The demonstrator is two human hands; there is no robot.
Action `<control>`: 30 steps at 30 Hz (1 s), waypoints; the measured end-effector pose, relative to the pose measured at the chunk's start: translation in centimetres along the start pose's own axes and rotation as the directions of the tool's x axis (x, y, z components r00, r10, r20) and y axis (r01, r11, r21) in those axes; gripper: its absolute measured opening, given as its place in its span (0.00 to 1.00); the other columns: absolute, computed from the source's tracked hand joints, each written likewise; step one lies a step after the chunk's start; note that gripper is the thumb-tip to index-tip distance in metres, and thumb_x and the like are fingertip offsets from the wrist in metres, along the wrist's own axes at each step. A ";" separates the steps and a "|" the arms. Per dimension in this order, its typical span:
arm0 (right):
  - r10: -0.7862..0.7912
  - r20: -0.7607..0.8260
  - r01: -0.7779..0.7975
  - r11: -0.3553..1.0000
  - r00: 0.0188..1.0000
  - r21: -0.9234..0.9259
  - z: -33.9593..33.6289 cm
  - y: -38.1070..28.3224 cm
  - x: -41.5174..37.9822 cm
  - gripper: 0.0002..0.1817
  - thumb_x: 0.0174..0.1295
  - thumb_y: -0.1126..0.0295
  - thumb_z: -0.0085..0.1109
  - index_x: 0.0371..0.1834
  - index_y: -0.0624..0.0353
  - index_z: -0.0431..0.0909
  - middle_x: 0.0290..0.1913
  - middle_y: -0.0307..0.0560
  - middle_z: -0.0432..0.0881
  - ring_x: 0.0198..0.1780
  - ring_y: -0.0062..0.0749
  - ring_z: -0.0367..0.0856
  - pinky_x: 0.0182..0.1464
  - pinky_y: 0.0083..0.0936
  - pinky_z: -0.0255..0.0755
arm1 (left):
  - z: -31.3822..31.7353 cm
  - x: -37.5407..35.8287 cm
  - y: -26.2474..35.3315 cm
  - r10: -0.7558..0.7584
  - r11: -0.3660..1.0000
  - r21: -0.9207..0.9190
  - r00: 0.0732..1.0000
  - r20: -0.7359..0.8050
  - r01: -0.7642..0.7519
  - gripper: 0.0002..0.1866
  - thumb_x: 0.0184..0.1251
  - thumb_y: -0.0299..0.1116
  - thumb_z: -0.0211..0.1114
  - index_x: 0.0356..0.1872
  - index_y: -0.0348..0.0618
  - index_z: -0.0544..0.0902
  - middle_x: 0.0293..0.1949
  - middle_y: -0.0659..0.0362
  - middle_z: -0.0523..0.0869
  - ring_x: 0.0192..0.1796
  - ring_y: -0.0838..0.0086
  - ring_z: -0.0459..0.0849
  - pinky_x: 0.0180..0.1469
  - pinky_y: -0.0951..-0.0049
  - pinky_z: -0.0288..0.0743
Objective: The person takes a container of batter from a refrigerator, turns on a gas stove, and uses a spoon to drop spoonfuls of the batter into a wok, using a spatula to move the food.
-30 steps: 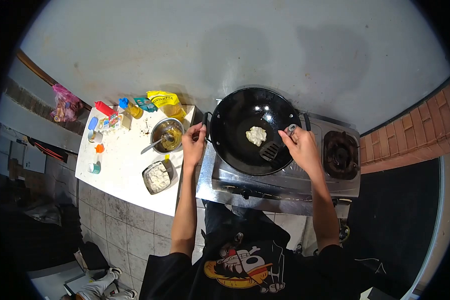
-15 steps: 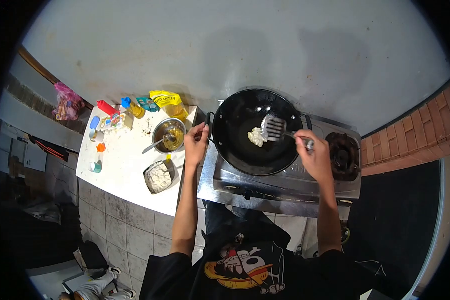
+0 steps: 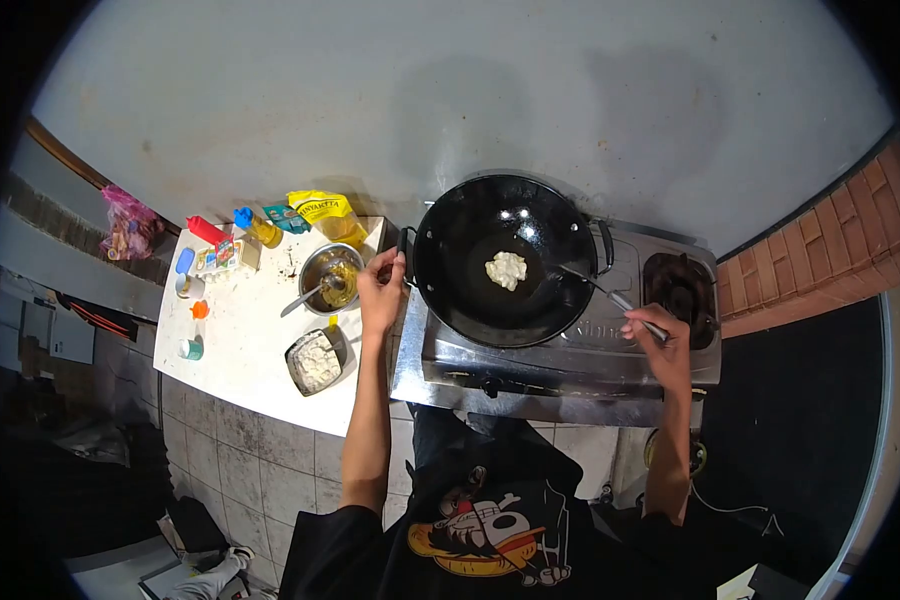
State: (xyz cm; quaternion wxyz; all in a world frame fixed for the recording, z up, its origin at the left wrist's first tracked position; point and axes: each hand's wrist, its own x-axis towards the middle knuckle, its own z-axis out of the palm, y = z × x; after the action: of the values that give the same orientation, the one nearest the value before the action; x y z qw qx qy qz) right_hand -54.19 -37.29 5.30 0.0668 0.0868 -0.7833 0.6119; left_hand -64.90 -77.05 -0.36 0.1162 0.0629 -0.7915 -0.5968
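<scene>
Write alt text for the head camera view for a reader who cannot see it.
Seen from above, a person's left hand grips the handle of a round black wok on a steel gas stove, with a pale lump of batter at its centre. The right hand holds a metal spatula against the wok's right side.

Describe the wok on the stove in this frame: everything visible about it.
The wok is round, black and glossy, seemingly dark metal, with a loop handle on each side. It sits upright on the left burner of a steel two-burner stove. A small pale lump of food lies near its centre. The left hand grips its left handle; the spatula, held by the right hand, rests over its right rim.
</scene>
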 end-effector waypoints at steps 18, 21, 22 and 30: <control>0.012 -0.205 -0.126 0.826 0.979 -0.549 -4.0 10.7 -7.9 0.19 0.48 0.82 0.65 0.46 0.63 0.79 0.43 0.53 0.81 0.44 0.43 0.79 0.48 0.30 0.71 | -0.1 0.3 -0.4 0.106 0.990 0.086 0.994 0.040 -0.109 0.16 0.68 0.33 0.60 0.47 0.27 0.79 0.34 0.59 0.83 0.35 0.81 0.77 0.40 0.79 0.72; 0.040 -0.225 -0.162 0.816 0.974 -0.555 -2.6 11.2 -7.3 0.18 0.47 0.80 0.65 0.44 0.63 0.78 0.42 0.54 0.80 0.46 0.49 0.77 0.50 0.33 0.70 | -0.1 0.4 -0.2 0.083 0.992 0.089 0.995 0.056 -0.088 0.16 0.68 0.33 0.60 0.46 0.26 0.79 0.33 0.60 0.83 0.34 0.82 0.76 0.39 0.80 0.71; 0.023 -0.229 -0.154 0.805 0.973 -0.573 -2.3 11.8 -7.2 0.18 0.47 0.80 0.65 0.45 0.63 0.78 0.42 0.54 0.80 0.47 0.49 0.76 0.51 0.34 0.70 | -0.2 0.3 -0.2 0.089 0.991 0.099 0.995 0.055 -0.094 0.17 0.68 0.33 0.60 0.47 0.26 0.78 0.33 0.61 0.83 0.34 0.82 0.75 0.38 0.80 0.71; -0.029 -0.275 -0.159 0.756 0.961 -0.635 -0.8 12.5 -6.4 0.17 0.49 0.80 0.62 0.45 0.62 0.77 0.44 0.54 0.79 0.49 0.51 0.74 0.53 0.37 0.67 | -0.1 -0.2 0.5 0.069 0.991 0.112 0.997 0.022 -0.071 0.16 0.68 0.36 0.58 0.44 0.28 0.80 0.35 0.57 0.84 0.38 0.79 0.77 0.43 0.76 0.71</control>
State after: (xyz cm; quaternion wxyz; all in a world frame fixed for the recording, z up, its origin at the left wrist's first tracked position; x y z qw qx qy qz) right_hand -50.64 -33.22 -7.70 0.1764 -0.0527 -0.9330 0.3091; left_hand -64.67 -77.00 0.10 0.1261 0.0359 -0.8266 -0.5474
